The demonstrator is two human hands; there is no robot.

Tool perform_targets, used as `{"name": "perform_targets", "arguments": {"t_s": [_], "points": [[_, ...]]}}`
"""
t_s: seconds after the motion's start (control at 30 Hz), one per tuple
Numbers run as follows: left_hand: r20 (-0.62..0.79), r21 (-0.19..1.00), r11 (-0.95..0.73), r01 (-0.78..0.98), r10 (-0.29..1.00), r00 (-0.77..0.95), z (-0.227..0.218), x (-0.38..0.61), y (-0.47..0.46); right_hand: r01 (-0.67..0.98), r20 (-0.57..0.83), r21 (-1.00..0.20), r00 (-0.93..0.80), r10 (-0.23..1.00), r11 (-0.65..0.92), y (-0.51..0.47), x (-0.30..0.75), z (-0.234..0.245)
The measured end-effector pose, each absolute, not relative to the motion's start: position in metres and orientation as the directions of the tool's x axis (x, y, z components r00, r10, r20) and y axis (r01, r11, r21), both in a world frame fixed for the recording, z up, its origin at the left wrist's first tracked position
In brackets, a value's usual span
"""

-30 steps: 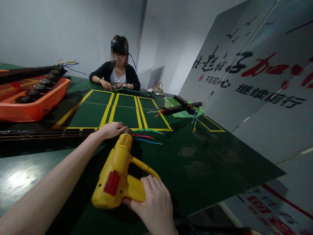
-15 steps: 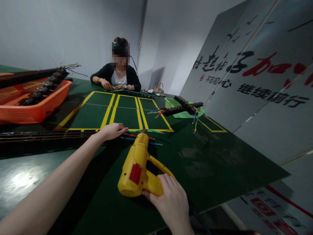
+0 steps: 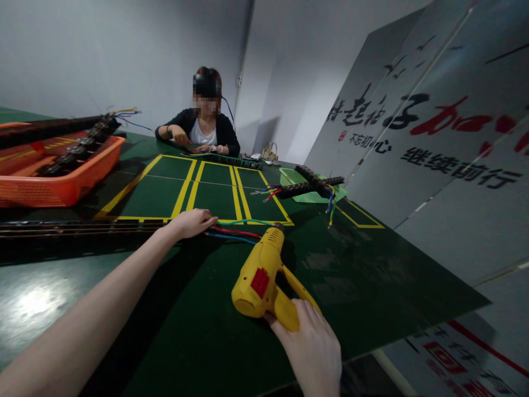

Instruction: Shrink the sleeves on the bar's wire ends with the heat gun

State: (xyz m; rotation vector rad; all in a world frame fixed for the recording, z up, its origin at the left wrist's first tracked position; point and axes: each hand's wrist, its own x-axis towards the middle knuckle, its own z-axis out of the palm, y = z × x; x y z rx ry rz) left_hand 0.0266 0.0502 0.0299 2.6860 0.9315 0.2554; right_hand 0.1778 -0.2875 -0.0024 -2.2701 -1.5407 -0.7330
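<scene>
My right hand (image 3: 312,347) grips the handle of a yellow heat gun (image 3: 264,273), whose nozzle points away from me at the tips of the coloured wires (image 3: 233,231) lying on the green table. My left hand (image 3: 192,222) lies on the end of a long black strip (image 3: 78,229), fingers closed over the spot where the red, blue and green wires come out. The strip runs off to the left across the table.
An orange basket (image 3: 61,184) with more black strips stands at the left. A green tray (image 3: 309,190) with crossed strips and wires sits at the back right. A person in a dark top sits across the table (image 3: 372,275). Grey printed boards lean at the right.
My right hand has carried the heat gun to the right, from beside my left hand out to the wire tips. My left hand has stayed on the strip's end.
</scene>
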Motion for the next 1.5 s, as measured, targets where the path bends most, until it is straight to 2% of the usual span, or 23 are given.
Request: {"name": "perform_targets", "arguments": {"t_s": [0.33, 0.53, 0.67, 0.87, 0.97, 1.1, 1.27, 1.37, 1.5], "points": [[0.053, 0.311, -0.743, 0.593, 0.637, 0.769, 0.03, 0.026, 0.053, 0.929, 0.561, 0.047, 0.28, 0.779, -0.368, -0.286, 0.179, -0.003], [0.23, 0.082, -0.797, 0.599, 0.6, 0.766, 0.038, 0.02, 0.034, 0.925, 0.605, 0.031, 0.285, 0.744, -0.379, -0.283, 0.175, 0.0], [0.365, -0.016, -0.747, 0.664, 0.614, 0.7, 0.037, -0.012, 0.025, 0.938, 0.624, 0.026, 0.256, 0.739, -0.346, -0.284, 0.173, 0.0], [0.346, -0.11, -0.673, 0.731, 0.664, 0.663, 0.019, -0.107, 0.033, 0.948, 0.616, -0.012, 0.258, 0.744, -0.319, -0.291, 0.166, -0.015], [0.308, -0.121, -0.665, 0.737, 0.68, 0.665, 0.01, -0.141, 0.042, 0.966, 0.592, -0.035, 0.226, 0.774, -0.256, -0.295, 0.162, -0.021], [0.37, -0.113, -0.664, 0.739, 0.662, 0.652, 0.004, -0.157, 0.05, 0.994, 0.564, -0.08, 0.111, 0.818, -0.079, -0.294, 0.153, -0.018], [0.418, -0.061, -0.601, 0.797, 0.71, 0.567, 0.007, -0.173, 0.05, 0.981, 0.652, -0.171, 0.041, 0.757, 0.094, -0.285, 0.139, -0.006], [0.411, -0.049, -0.524, 0.851, 0.766, 0.495, 0.01, -0.185, 0.048, 0.979, 0.698, -0.162, 0.023, 0.715, 0.127, -0.28, 0.134, -0.005], [0.422, -0.082, -0.535, 0.841, 0.746, 0.515, 0.01, -0.191, 0.055, 0.977, 0.733, -0.175, 0.048, 0.679, 0.12, -0.279, 0.131, -0.015]]}}
